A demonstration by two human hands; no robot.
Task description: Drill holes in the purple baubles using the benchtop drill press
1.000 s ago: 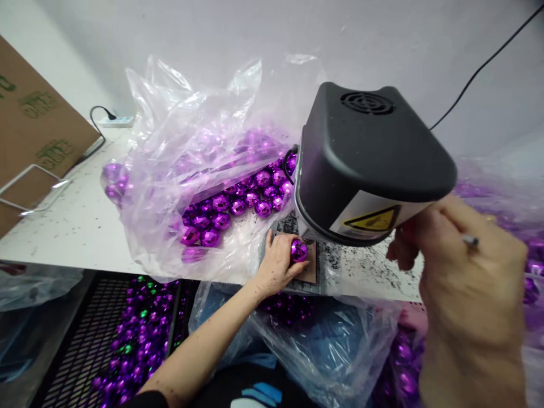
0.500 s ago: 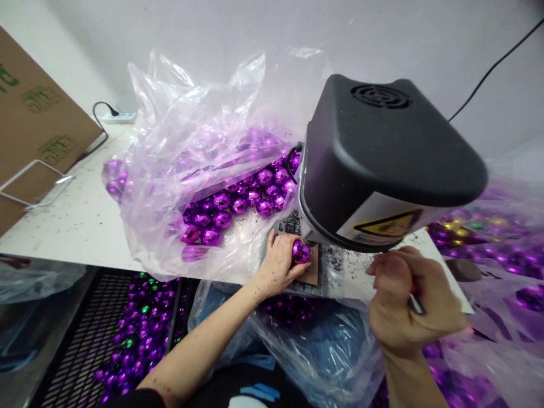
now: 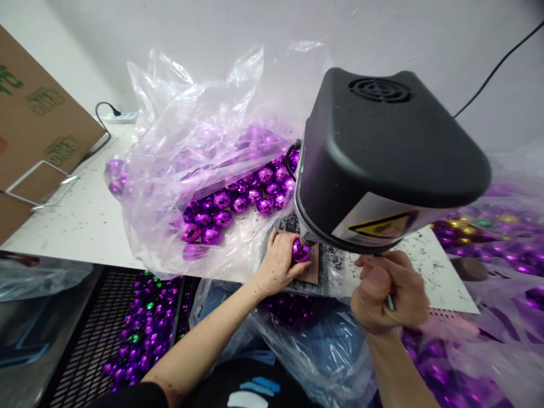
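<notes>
My left hand is closed around a shiny purple faceted ball, holding it on a small brown board. Right above the ball is the lower metal tip of a black-hooded bench drill press; whether the two touch, I cannot tell. To the right, below the hood, my right hand is wrapped round a slim handle with red and metal parts. Fingers hide most of that handle, and its link to the machine does not show.
A clear plastic bag spills purple balls on the white table. Below stands a black crate of purple and green balls. A cardboard box is at left; more bagged balls lie right.
My right hand has moved left and a little down with the handle, closer to the ball. My left hand keeps the ball in the same place.
</notes>
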